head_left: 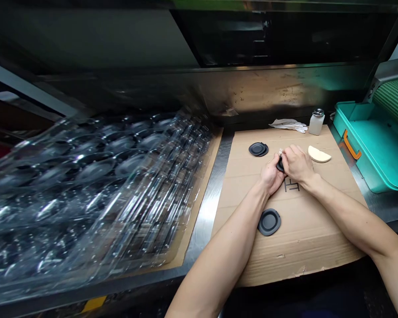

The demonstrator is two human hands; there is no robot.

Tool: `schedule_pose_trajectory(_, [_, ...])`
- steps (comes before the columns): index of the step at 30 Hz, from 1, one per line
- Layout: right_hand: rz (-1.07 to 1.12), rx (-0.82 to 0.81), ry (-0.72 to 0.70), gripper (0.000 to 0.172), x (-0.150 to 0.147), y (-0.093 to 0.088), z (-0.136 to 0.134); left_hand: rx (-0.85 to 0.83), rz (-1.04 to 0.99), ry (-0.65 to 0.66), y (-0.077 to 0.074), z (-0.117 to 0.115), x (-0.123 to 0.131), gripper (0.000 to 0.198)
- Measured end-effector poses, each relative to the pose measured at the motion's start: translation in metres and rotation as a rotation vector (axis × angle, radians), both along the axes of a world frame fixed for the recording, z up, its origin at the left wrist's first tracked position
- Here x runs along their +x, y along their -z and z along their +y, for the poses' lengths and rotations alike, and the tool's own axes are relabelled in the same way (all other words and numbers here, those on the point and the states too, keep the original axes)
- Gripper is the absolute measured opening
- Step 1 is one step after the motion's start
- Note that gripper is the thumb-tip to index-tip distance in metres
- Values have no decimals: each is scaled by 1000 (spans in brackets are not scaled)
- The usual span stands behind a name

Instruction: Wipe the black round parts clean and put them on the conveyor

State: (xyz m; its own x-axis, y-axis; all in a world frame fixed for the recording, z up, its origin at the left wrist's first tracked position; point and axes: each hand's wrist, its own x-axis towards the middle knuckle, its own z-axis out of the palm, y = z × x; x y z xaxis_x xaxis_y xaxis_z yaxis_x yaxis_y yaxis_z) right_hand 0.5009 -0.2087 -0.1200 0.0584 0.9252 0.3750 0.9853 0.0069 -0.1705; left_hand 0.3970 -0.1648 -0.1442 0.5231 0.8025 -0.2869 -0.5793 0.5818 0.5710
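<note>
Head view: I have a small black part [280, 165] between my two hands, above the middle of the cardboard sheet [235, 194]. My left hand [270, 176] is cupped round it from the left, fingers curled under and thumb up along its edge. My right hand [297, 162] is nearly closed, fingers bent in against the part's right side. A pale scrap [280, 151] shows at the fingertips; what it is, and which hand has it, I can't tell.

Most of the part is hidden, but I judge it light and fairly stiff, like moulded plastic or firm rubber, smooth enough to slip a little and not very fragile. The rim seems the best hold: support below with the left, pinch the edge with the right, without squeezing hard enough to bend it.

A flat black piece [269, 222] with a raised rim lies on the near side, beside my left forearm, and overlapping black discs [258, 149] lie to the far left. Just right of my right hand is a cream half-disc [319, 154].
</note>
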Motion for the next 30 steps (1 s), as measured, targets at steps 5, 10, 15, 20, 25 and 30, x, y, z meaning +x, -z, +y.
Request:
schedule_pose_trajectory(5, [14, -113, 91, 28, 0, -3, -5, 43, 69, 28, 4, 2, -2, 33])
schedule_pose_trajectory(10, [43, -202, 96, 28, -6, -4, -16, 70, 70, 11, 6, 4, -4, 32])
schedule_pose_trajectory(15, [98, -132, 40, 28, -5, -3, -14, 114, 50, 1, 3, -1, -1, 33])
schedule_pose_trajectory(20, [157, -88, -64, 28, -1, -2, -5, 118, 50, -30, 1, -3, 1, 34])
schedule_pose_trajectory(25, [187, -167, -267, 25, 7, -10, -8, 106, 55, -23, 3, 0, -2, 33])
schedule_pose_trajectory(30, [70, -288, -68, 21, 14, -21, -21, 120, 84, 36, 3, -2, -2, 30])
